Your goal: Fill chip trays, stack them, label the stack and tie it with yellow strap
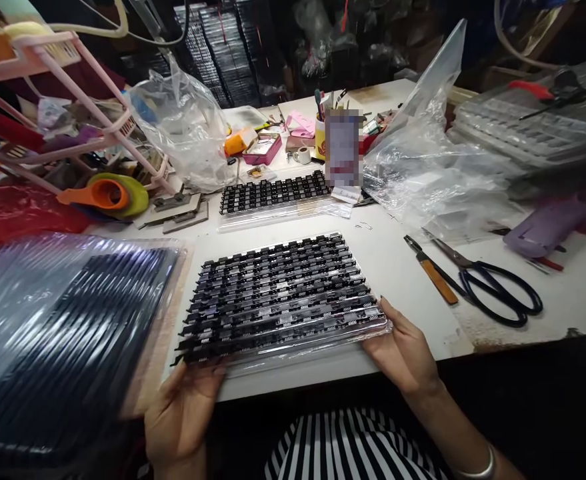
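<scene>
A clear plastic tray (313, 343) filled with rows of small black plastic parts (283, 287) is between my two hands, over the white table near its front edge. My left hand (183, 407) grips the tray's near left corner, its fingers partly hidden beneath. At the right side, my right hand (403, 350) holds the near right corner, with the thumb up along the rim. Behind it lies another clear tray (263, 219) bearing similar black parts.
On the left stands a stack of filled trays (73, 333). Scissors (497, 287) and an orange-handled knife (435, 277) lie on the right. Clear plastic bags (423, 167), a pink rack (93, 100), a tape dispenser (105, 193) and a pen cup (320, 137) stand farther back.
</scene>
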Motion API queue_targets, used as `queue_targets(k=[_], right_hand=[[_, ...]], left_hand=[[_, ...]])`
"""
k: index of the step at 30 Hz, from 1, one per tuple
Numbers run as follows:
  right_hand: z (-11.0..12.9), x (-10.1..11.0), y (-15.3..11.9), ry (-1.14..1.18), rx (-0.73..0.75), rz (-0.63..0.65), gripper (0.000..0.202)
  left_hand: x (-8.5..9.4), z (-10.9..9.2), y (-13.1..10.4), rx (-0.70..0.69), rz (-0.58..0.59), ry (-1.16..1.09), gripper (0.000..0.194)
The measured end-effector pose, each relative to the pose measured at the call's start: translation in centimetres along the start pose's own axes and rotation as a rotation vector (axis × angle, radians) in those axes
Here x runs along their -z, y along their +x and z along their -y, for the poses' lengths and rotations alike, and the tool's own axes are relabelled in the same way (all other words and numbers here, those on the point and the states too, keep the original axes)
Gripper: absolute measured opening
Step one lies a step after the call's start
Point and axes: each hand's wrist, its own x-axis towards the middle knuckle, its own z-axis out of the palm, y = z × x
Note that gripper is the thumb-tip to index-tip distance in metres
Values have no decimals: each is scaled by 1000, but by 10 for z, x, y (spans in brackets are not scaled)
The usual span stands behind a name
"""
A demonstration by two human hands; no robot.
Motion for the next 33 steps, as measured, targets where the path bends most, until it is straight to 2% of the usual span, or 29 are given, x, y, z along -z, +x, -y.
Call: queue_targets(k=[7,12,16,21,33], right_hand=[[-2,3,0,-18,9,-52,29],[-3,2,-1,-51,16,-200,31],[-3,0,-1,-82,42,-288,32],[-5,-1,1,-116,69,-302,34],[-6,-2,-1,-129,61,-352,34]], left_hand=[[-1,1,-1,1,17,-37,50],[-1,3,0,6,63,-53,47],[-1,3,0,-1,17,-41,43],[-1,3,-1,-3,-33,-30,42],[2,3,-1,-15,-43,-78,43]])
